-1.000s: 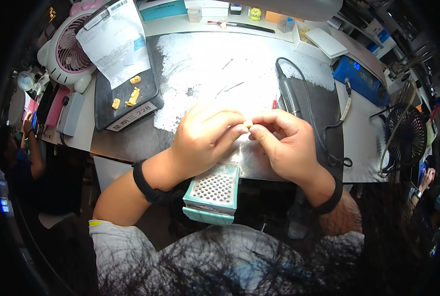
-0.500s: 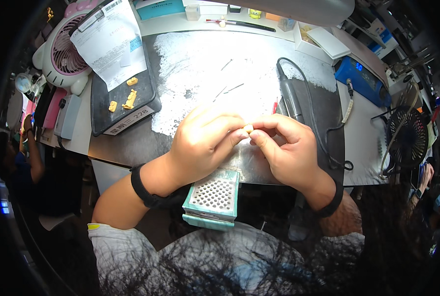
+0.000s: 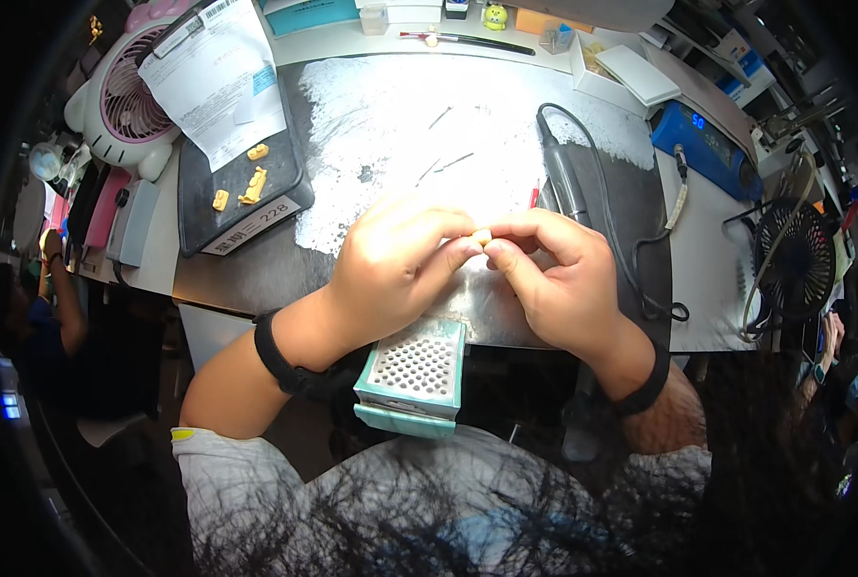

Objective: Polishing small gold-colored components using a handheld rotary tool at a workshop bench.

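Note:
A small cream, tooth-coloured piece (image 3: pixel 482 236), which looks like a dental crown, is pinched between the fingertips of both hands above the bench. My left hand (image 3: pixel 391 264) grips it from the left with thumb and forefinger. From the right, the thumb and forefinger of my right hand (image 3: pixel 564 274) close on the same piece. Fingertips cover much of it. Just below the hands, a green-edged box with a perforated top (image 3: pixel 416 370) juts from the bench's front edge. A dark handpiece (image 3: pixel 566 178) with a cord lies beyond my right hand, beside a red thin tool (image 3: pixel 535 194).
At left, a black tray (image 3: pixel 193 216) holds yellow dental model pieces (image 3: pixel 254 186) and a paper sheet (image 3: pixel 217 91). Thin burs (image 3: pixel 445 165) lie on the brightly lit bench. A blue control unit (image 3: pixel 703 154) and a black fan (image 3: pixel 793 262) stand at right; a pink-and-white fan (image 3: pixel 138 91) is far left.
The view has shifted slightly, so the bench and hands sit a little higher in the picture. Both hands keep their pinch on the small piece, which looks slightly turned.

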